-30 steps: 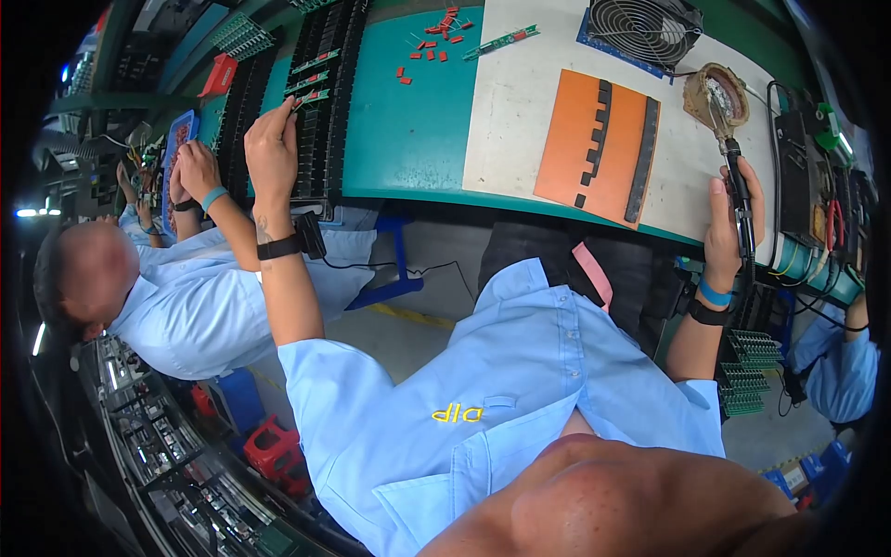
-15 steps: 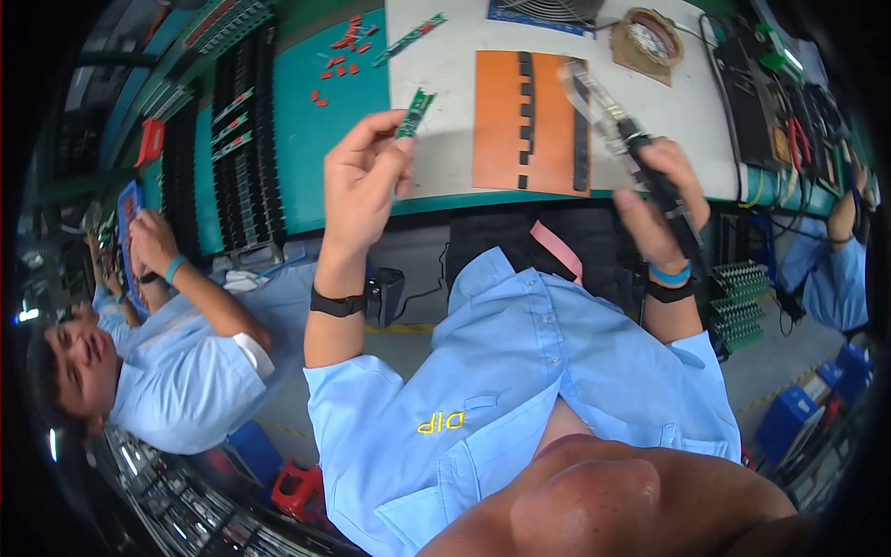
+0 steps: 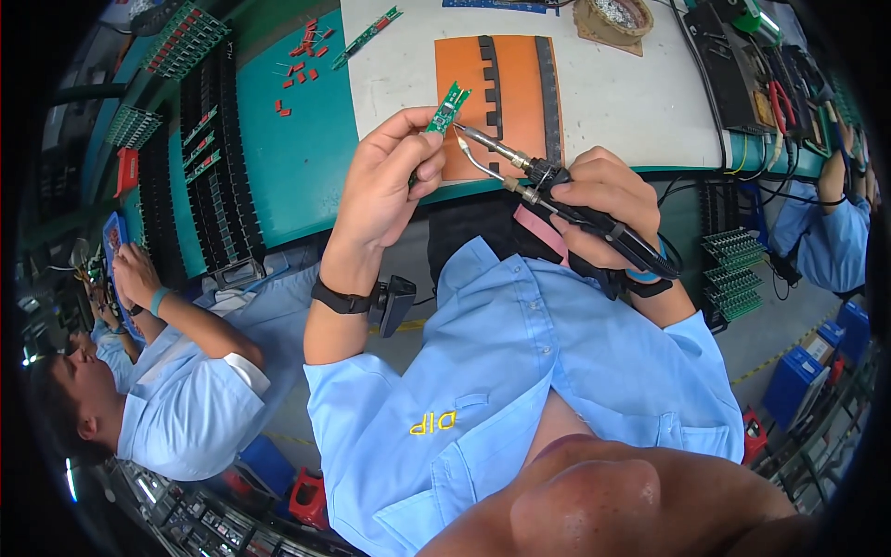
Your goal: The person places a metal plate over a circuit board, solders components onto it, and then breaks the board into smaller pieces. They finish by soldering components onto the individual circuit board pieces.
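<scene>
My left hand (image 3: 385, 176) pinches a small green circuit board (image 3: 447, 109) by its lower end, tilted up over the orange mat (image 3: 522, 93). My right hand (image 3: 608, 195) grips a soldering iron (image 3: 549, 176) with a black handle and a thin curved feed tube (image 3: 481, 164) alongside its metal shaft. The iron's tip and the tube's end meet close to the board's lower right edge; whether they touch it I cannot tell. Black toothed strips run along the mat, one of them partly behind the iron.
Loose red components (image 3: 302, 70) and another green board (image 3: 368, 37) lie beyond my left hand. Black racks (image 3: 223, 158) holding boards stand farther left, near a co-worker (image 3: 186, 371). At the back right are a round dish (image 3: 594, 30) and a black box (image 3: 719, 74) with cables.
My right hand has brought the soldering iron leftward and turned its tip toward the circuit board. My left hand has shifted slightly right, still holding the board.
</scene>
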Tool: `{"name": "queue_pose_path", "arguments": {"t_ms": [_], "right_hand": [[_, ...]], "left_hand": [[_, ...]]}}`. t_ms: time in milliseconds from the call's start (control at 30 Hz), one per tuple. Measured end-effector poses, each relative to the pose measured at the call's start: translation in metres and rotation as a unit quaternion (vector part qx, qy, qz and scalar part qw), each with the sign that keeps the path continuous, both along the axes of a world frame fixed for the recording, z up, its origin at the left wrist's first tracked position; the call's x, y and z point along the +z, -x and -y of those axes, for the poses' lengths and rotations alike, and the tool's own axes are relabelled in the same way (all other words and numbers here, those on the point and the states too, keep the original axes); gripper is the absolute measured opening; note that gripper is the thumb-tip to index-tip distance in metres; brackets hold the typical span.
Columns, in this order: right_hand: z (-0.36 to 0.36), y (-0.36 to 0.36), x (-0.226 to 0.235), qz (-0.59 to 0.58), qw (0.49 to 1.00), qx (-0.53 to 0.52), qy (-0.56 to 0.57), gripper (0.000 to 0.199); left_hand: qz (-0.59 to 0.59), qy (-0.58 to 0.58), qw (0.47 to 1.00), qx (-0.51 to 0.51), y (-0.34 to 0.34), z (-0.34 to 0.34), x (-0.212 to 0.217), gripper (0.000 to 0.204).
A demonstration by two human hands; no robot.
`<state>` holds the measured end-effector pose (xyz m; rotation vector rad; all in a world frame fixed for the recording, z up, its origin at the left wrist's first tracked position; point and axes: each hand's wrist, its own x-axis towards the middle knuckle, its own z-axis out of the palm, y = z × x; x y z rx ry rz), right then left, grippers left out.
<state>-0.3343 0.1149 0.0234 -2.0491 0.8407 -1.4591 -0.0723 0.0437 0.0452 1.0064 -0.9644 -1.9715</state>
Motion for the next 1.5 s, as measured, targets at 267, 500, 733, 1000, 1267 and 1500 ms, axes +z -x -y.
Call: {"name": "queue_pose_path", "arguments": {"t_ms": [267, 500, 733, 1000, 1267, 1500], "right_hand": [[0.0016, -0.0001, -0.0010, -0.015, 1.000, 0.009, 0.009, 0.043], [0.0009, 0.0021, -0.0005, -0.020, 1.000, 0.013, 0.004, 0.043], [0.0018, 0.0028, 0.0009, -0.015, 1.000, 0.015, 0.004, 0.043], [0.0006, 0.0078, 0.0010, 0.002, 1.000, 0.013, -0.001, 0.043], [0.0017, 0.0059, 0.0012, -0.005, 1.000, 0.021, 0.001, 0.043], [0.0001, 0.0048, -0.0002, -0.010, 1.000, 0.020, 0.006, 0.041]], "left_hand": [[0.029, 0.005, 1.000, -0.004, -0.0002, -0.0034, 0.0017, 0.030], [-0.006, -0.015, 1.000, -0.011, -0.0029, -0.0026, -0.0003, 0.023], [0.010, -0.016, 1.000, 0.001, -0.0003, -0.0035, 0.0007, 0.023], [0.015, -0.008, 1.000, -0.005, -0.0024, -0.0046, 0.0008, 0.025], [0.019, -0.020, 1.000, -0.003, -0.0021, -0.0039, 0.0021, 0.024], [0.011, -0.008, 1.000, -0.012, 0.0000, -0.0062, 0.0029, 0.024]]}}
